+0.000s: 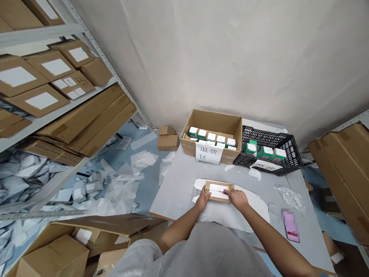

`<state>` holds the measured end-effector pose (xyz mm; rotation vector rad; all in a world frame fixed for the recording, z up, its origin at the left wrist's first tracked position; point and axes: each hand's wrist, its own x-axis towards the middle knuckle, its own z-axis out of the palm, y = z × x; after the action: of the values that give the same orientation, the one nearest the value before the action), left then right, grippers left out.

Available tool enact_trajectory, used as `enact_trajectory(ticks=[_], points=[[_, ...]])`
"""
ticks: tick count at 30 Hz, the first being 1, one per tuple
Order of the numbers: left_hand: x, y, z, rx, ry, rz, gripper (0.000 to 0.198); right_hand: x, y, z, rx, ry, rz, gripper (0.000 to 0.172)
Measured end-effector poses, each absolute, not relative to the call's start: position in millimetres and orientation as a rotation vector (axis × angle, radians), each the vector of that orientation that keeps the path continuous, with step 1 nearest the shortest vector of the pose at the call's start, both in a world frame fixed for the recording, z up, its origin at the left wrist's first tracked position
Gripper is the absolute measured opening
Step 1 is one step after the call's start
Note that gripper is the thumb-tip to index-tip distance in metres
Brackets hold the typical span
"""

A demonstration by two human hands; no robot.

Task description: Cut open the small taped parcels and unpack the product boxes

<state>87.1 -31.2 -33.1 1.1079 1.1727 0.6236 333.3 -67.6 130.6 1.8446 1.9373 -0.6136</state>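
My left hand (pixel 203 199) and my right hand (pixel 236 198) hold the left and right edges of a flat cardboard mailer (pixel 219 186), which has a white strip (pixel 218 191) across its middle. The mailer lies on a white padded sheet (pixel 230 215) on a grey table (pixel 178 184). A small dark-and-red mark by my right fingertips is too small to identify. Beyond my hands stand an open cardboard box (pixel 211 132) holding white-and-green product boxes and a black plastic crate (pixel 266 152) holding similar boxes.
A phone with a pink blurred patch (pixel 291 227) and a piece of bubble wrap (pixel 290 197) lie to my right. Metal shelves (pixel 54 107) stacked with cardboard parcels stand at left. Plastic scraps cover the floor (pixel 127 184) beside the table, and a wall rises behind it.
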Motion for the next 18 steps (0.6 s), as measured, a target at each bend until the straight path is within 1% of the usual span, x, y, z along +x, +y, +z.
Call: enact_trajectory(ticks=[2, 9, 13, 18], points=[[87, -31, -31, 1.136, 1.199, 0.598, 0.098, 345, -76, 134, 1.863, 1.911, -0.593, 0.063], [83, -31, -27, 1.173, 1.209, 0.537, 0.096, 386, -109, 132, 1.967, 1.819, -0.544, 0.074], [83, -29, -24, 1.21, 1.221, 0.516, 0.091, 392, -118, 129, 2.045, 1.809, -0.562, 0.072], [83, -28, -23, 1.245, 1.231, 0.492, 0.088, 401, -132, 123, 2.136, 1.792, -0.603, 0.064]])
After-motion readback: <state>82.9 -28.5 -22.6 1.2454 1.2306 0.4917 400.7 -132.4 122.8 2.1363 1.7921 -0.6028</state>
